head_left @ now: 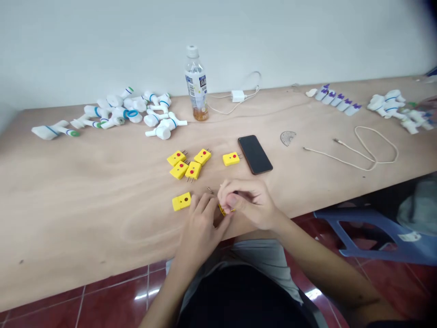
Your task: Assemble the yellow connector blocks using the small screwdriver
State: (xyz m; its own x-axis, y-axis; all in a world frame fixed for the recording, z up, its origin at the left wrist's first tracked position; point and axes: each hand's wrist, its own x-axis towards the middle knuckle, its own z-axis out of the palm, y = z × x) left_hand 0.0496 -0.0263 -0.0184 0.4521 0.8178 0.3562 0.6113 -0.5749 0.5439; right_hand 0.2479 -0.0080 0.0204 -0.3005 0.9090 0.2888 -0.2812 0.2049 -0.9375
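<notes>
Between my hands a yellow plug housing point(222, 210) lies at the front of the table, mostly covered by fingers. My left hand point(204, 224) rests on the wood, with its thumb and bent fingers closed about the near side of this housing. Just above it, my right hand point(251, 202) is curled with thumb and fingertips pinched together; whatever they grip is hidden. Beside my left fingertips sits another yellow plug piece point(181, 201) with a dark round hole. Small metal pins point(210, 190) lie just beyond my fingers.
Several yellow plugs with red dots point(193, 171) are grouped farther back, and a single yellow plug point(231, 158) lies near a phone point(255, 155). Behind stand a bottle point(197, 86) and white fittings point(119, 111). A white cable point(372, 159) and blue stool point(375, 232) are at right.
</notes>
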